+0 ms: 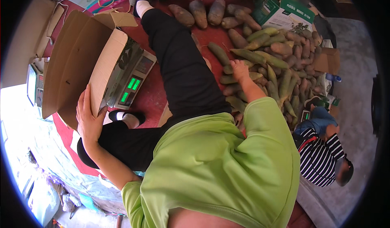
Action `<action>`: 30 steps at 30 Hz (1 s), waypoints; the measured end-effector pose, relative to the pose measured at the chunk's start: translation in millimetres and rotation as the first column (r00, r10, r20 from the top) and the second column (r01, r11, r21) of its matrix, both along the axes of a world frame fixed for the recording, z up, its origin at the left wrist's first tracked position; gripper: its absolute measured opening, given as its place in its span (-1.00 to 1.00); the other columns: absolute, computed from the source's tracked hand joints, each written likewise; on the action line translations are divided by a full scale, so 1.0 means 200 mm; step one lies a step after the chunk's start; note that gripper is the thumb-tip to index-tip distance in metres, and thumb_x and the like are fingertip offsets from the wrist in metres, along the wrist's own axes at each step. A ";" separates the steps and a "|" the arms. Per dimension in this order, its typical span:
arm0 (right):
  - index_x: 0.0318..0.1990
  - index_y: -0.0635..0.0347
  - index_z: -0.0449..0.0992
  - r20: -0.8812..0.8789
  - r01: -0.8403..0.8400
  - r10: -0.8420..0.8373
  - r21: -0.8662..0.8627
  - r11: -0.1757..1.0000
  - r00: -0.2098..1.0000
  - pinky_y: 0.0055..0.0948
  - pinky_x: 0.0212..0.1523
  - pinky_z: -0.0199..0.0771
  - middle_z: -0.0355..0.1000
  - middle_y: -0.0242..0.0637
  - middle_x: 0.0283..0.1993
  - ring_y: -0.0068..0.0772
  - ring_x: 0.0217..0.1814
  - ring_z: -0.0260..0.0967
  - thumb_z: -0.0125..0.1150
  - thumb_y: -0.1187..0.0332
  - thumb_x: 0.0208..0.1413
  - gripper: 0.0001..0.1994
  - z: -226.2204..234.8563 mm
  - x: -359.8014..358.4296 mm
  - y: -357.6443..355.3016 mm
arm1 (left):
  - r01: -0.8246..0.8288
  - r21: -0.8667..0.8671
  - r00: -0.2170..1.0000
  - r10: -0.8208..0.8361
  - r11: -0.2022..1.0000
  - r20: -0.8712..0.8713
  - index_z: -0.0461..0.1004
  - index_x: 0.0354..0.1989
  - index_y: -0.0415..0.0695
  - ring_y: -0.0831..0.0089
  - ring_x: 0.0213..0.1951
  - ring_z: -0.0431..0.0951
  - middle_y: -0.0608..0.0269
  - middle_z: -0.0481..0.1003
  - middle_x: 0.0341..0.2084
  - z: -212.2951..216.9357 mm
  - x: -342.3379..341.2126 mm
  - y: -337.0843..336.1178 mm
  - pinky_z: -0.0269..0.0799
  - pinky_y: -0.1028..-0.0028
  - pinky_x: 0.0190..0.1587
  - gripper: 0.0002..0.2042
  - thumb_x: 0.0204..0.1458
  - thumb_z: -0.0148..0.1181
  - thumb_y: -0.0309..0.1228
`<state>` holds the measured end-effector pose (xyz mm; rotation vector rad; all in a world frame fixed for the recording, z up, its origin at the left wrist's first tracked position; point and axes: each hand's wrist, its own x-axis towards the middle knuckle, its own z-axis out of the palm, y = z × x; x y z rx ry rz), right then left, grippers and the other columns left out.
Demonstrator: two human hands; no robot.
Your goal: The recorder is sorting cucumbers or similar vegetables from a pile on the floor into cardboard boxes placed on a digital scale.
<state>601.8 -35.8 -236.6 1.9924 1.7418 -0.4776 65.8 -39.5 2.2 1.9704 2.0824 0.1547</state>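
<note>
My left hand grips the near edge of an open cardboard box, its thumb on one side and its fingers along the other. The box sits tilted on a digital scale with green lit digits. To the right, my right hand reaches down onto a heap of long root vegetables, its fingers curled at a green radish. More green radishes lie close around it. Browner, blunt-ended roots are spread behind and to the right. The fingertips of my right hand are partly hidden.
A green and white carton stands behind the heap. Another person in a striped shirt is at the right edge of it. A second scale is at the far left. My legs stretch across the red floor covering.
</note>
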 end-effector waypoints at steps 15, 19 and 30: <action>-0.09 -0.11 0.48 0.138 -0.552 0.563 -0.108 0.826 0.815 -0.22 -0.02 0.26 0.33 -0.44 -0.03 -0.35 0.13 0.21 0.18 0.37 -0.06 -0.70 -0.18 -0.08 0.00 | -0.053 -0.021 0.997 0.052 0.998 -0.052 0.18 0.29 0.14 0.15 0.19 0.28 0.24 0.26 0.18 0.04 0.01 0.00 0.24 0.26 0.18 -0.19 -0.26 0.37 -0.37; -0.16 -0.08 0.48 0.182 -0.519 0.521 -0.061 0.853 0.834 -0.22 -0.06 0.29 0.35 -0.43 -0.12 -0.34 0.06 0.27 0.13 0.37 -0.01 -0.78 -0.17 -0.05 -0.02 | -0.054 -0.023 0.999 0.054 0.998 0.001 0.20 0.28 0.10 0.11 0.18 0.27 0.17 0.26 0.17 0.05 0.01 0.01 0.17 0.21 0.21 -0.20 -0.25 0.39 -0.33; -0.03 0.13 0.37 -0.055 -0.078 0.101 0.323 0.943 0.993 -0.17 0.01 0.32 0.37 -0.20 0.00 -0.11 0.09 0.31 0.37 0.49 -0.26 -0.48 0.23 0.02 0.14 | -0.043 0.038 0.999 0.042 0.998 0.029 0.21 0.27 0.05 0.12 0.16 0.27 0.15 0.27 0.14 0.06 -0.02 -0.02 0.13 0.21 0.23 -0.22 -0.25 0.38 -0.34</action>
